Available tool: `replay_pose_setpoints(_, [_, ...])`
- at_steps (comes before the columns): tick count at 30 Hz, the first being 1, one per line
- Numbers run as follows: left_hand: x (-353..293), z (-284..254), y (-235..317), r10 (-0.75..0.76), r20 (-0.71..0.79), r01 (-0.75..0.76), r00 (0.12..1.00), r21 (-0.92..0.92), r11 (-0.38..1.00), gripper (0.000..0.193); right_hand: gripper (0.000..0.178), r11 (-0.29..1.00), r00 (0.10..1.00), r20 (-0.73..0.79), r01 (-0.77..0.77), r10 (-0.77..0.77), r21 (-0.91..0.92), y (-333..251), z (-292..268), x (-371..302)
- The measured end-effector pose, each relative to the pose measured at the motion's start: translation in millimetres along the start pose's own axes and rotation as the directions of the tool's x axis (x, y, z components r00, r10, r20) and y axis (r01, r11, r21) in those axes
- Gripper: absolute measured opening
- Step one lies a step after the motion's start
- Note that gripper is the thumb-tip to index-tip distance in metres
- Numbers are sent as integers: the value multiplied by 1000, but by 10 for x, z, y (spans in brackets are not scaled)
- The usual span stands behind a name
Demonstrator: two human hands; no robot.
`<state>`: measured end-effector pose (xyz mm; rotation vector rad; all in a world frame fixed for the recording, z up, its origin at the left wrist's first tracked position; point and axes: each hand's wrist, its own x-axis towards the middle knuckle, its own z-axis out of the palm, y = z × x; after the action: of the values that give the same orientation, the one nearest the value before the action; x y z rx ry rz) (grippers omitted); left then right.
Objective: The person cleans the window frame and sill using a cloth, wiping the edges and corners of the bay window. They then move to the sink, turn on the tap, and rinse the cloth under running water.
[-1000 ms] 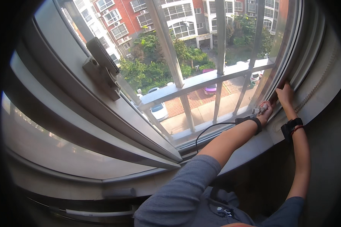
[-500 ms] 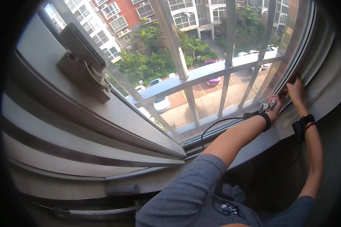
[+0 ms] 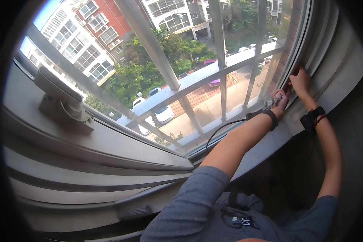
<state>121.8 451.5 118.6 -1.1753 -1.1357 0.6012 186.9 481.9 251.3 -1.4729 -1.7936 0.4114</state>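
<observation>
My left hand (image 3: 282,101) is closed around a crumpled greyish-white cloth (image 3: 274,101), low beside the right upright of the window frame (image 3: 306,44). Just above and to its right, my right hand (image 3: 301,84) is at the same upright, its fingers bent in against the frame. What those fingertips grip, if anything, is hidden. Both wrists wear black bands, and a red bracelet (image 3: 320,117) shows on the right one. A black cable (image 3: 217,131) runs from the left wristband down toward the sill.
Metal security bars (image 3: 159,52) stand outside the glass. An open sash with a grey handle (image 3: 60,86) takes up the left side. A beaded chain (image 3: 330,80) hangs along the right wall. A dark ribbed cylinder (image 3: 135,212) lies at the lower left. Parked cars, trees and buildings are far below.
My view has turned, so the sash handle sits lower and farther left. Both hands stay at the right upright, and the left still holds the cloth.
</observation>
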Motion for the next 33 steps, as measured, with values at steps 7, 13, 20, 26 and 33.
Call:
replay_pose_setpoints(7, [44,-94,193,-101,67,120,993,-494,861,42,41,983,997,58,52,-42,-176,156,192,89])
replay_pose_setpoints(13, [-243,-22,-162,-100,67,68,993,-998,8,21,36,935,945,313,193,-96,-297,-250,62,-502])
replay_pose_setpoints(20, [-1084,100,-1044,282,425,371,860,-143,-918,34,38,884,777,459,262,-431,386,-86,-225,-1350])
replay_pose_setpoints(26, [-1595,120,-1653,578,546,372,606,448,-813,46,70,749,682,506,94,-528,655,-269,235,-1740])
replay_pose_setpoints(33, [-2188,44,-2380,25,739,236,673,-183,-954,57,48,575,517,540,-108,-664,811,-861,167,-1877])
